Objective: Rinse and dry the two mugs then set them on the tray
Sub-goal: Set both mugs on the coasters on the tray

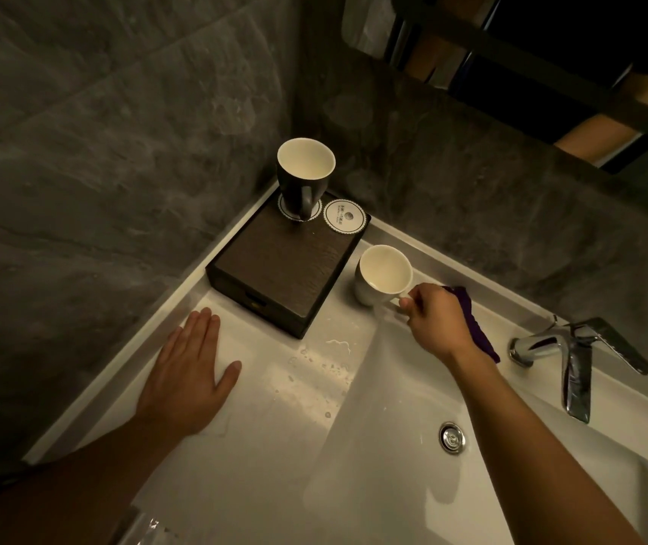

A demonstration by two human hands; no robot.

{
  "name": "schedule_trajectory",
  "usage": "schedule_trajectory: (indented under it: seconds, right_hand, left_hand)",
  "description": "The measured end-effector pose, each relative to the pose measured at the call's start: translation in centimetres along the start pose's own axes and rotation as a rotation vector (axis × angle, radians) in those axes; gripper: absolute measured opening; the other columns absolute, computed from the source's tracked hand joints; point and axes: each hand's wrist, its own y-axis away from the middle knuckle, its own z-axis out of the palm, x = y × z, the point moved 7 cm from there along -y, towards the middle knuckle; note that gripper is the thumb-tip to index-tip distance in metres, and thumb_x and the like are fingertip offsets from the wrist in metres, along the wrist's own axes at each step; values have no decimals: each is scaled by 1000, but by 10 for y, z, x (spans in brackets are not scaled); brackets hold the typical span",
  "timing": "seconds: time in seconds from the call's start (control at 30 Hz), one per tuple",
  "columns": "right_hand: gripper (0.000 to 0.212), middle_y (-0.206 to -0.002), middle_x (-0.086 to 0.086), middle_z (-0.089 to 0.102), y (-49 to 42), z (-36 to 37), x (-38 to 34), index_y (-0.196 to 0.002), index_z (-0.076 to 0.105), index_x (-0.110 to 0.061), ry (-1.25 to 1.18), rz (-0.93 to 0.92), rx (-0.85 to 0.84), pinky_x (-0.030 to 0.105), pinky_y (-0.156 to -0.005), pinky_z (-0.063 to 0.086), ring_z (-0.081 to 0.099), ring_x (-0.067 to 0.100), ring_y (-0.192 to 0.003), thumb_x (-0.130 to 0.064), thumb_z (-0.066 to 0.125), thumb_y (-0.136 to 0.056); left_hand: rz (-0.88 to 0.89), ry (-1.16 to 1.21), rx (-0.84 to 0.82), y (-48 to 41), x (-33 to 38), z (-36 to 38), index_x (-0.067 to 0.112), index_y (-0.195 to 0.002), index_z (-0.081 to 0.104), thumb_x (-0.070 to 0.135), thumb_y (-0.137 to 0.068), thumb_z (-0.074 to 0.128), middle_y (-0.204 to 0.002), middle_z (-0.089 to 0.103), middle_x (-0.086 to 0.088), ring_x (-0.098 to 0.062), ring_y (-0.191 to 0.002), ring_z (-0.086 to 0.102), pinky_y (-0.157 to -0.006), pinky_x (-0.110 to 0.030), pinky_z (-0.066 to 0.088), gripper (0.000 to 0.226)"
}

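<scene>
- Washstand top [275, 391]: white, spotted with water; it bears the tray and holds the sunken basin [401, 458] on the tray's near-right side.
- Wooden tray [287, 269]: dark, box-like, set in the wall corner. It is the landmark for all entries.
- Tap [574, 356]: chrome, well to the right of the tray, beyond the basin.
- Left hand [188, 371]: flat and palm down on the washstand top, near the tray's front-left corner, fingers straight, holding nothing.
- Right hand [438, 320]: right of the tray, fingers pinched on the white mug's handle. It is the nearer hand.
- Black mug [292, 190]: upright on a coaster at the tray's far corner, white inside.
- White mug [381, 275]: upright on the washstand top just beside the tray's right edge, not yet on it, its handle turned away from the tray.
- Purple cloth [477, 328]: right of the tray, partly hidden behind the right hand. I cannot tell whether it is held.
- Empty coaster [345, 217]: on the tray's far-right corner, beside the black mug. It lies beyond and to the left of the white mug and is judged to be that mug's destination.
</scene>
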Motion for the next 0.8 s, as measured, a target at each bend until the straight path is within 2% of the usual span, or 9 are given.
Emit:
schedule_trajectory:
  seconds: [0.1,0.23,0.4,0.5,0.57,0.8]
  right_hand:
    - [26,-75,3,67,6,-1,3,-81,66,-9,-36,67,48,40,-69,55,65,24,-74,-25,64,-102]
    - [20,-78,2,72,10,-15,2,-85,68,-16,-194,171,118,36,-70,55,71,21,-77,-27,66,-101]
    - [27,-69,3,71,0,-46,-29,-75,67,-19,-277,164,268,37,-64,55,71,25,-70,-30,67,-99]
    - [25,-76,6,73,-16,-51,-54,-81,69,-14,-345,173,273,49,-73,63,74,26,-76,-30,67,-100]
    - [27,-80,11,73,-27,-49,-70,-83,69,-9,-367,183,272,55,-81,62,74,29,-80,-29,67,-100]
    - [31,-78,13,73,-50,-33,-111,-78,68,-7,-367,214,296,53,-80,61,72,31,-78,-30,66,-100]
  left_hand:
    - [2,-4,6,-1,-1,0,12,-164,12,68,-98,22,-172,17,-12,-23,-159,9,-128,-45,16,88]
    - [1,4,1,-1,-2,2,12,-165,11,69,-98,21,-172,17,-12,-23,-160,9,-128,-46,17,88]
    - [1,2,4,-1,-3,3,13,-165,9,70,-98,18,-172,16,-11,-22,-159,7,-128,-44,15,88]
    - [-1,10,2,-1,-2,3,15,-165,9,72,-97,17,-172,14,-9,-21,-159,6,-128,-43,13,89]
    - [-3,11,0,-1,-3,4,16,-165,7,73,-97,17,-173,12,-8,-19,-159,3,-128,-42,11,89]
    - [0,23,10,0,-3,2,15,-165,12,72,-97,16,-172,18,-8,-20,-158,8,-127,-40,12,88]
